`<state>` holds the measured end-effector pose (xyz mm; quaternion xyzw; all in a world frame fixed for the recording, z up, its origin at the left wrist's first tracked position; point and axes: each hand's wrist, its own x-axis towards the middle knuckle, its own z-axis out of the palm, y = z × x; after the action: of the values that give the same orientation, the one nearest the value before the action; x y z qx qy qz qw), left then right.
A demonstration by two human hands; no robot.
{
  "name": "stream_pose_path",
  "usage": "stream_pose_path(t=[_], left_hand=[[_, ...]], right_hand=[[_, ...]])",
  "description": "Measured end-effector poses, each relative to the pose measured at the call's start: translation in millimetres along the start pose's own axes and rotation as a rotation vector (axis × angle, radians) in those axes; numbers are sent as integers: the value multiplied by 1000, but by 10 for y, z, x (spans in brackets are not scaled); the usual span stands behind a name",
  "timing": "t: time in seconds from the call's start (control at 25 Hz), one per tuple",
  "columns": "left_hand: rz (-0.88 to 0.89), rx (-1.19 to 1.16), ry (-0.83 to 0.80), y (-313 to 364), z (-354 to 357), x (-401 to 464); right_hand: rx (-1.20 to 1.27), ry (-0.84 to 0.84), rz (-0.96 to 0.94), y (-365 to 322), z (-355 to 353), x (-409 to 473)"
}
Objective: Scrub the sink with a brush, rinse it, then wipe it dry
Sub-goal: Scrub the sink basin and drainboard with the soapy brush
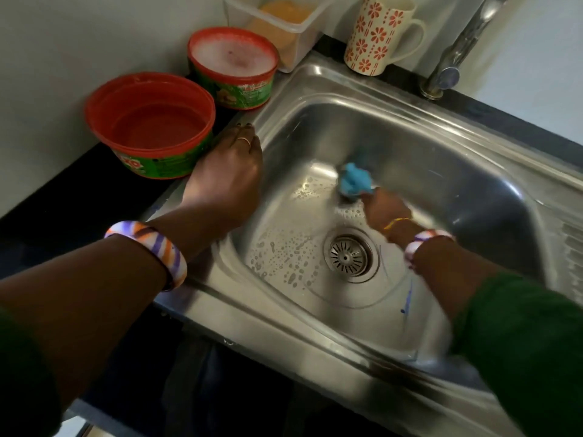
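**Blue scrubber at work on the basin floor**

The stainless-steel rectangular sink (394, 121) fills the middle of the view, its round slotted metal drain (348, 254) set low in the basin. At about 12 o'clock from the drain, the right hand (383, 209) reaches down into the basin with its fingers curled around a crumpled light-blue scrubbing pad (355, 181), which is pressed against the wet floor of the basin. Hand and pad are blurred, so how the fingers lie cannot be made out further. Soapy droplets and foam (284, 247) lie on the basin floor at 9 o'clock from the drain.

The left hand (227, 171) rests palm-down on the sink's rim at 10 o'clock from the drain, fingers straight and spread, gripping nothing. A striped purple, orange and white bangle (151, 247) circles the left forearm.

On the dark counter at 10 o'clock from that hand sits a round red plastic tub with a green label (151, 127). A second red tub holding foamy soap (233, 67) stands at 1 o'clock from the first. Beyond it is a clear plastic box (284, 29), then a cream mug with red flower print (378, 33), and the chrome tap (457, 58) at the sink's far corner.
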<state>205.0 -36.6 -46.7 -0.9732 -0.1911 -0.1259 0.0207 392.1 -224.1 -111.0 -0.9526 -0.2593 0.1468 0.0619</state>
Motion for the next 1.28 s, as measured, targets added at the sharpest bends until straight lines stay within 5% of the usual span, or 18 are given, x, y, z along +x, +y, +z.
stream_pose_path(t=[0.12,0.2,0.32,0.48,0.68,0.84,1.04,1.28], left_hand=[[-2,-9,1,-5,-13,2],[16,0,-14,2,-38,3],[26,-10,-14,4,-54,-5],[17,-26,-30,4,-44,-11],[19,-37,-42,-12,-25,23],[14,-16,-47,7,-51,-31],[7,-53,-26,9,-87,-19],[-3,-78,22,5,-28,-21]], right_hand=[[-165,-42,307,784,-253,-449],[-61,-133,412,978,-303,-890],[48,-296,278,716,-189,-1143],[-38,-130,336,647,-209,-924],[-16,-204,241,540,-24,-1170],[58,-77,356,575,-153,-706],[-125,-260,242,502,-118,-1230],[-48,-96,206,203,-87,-389]])
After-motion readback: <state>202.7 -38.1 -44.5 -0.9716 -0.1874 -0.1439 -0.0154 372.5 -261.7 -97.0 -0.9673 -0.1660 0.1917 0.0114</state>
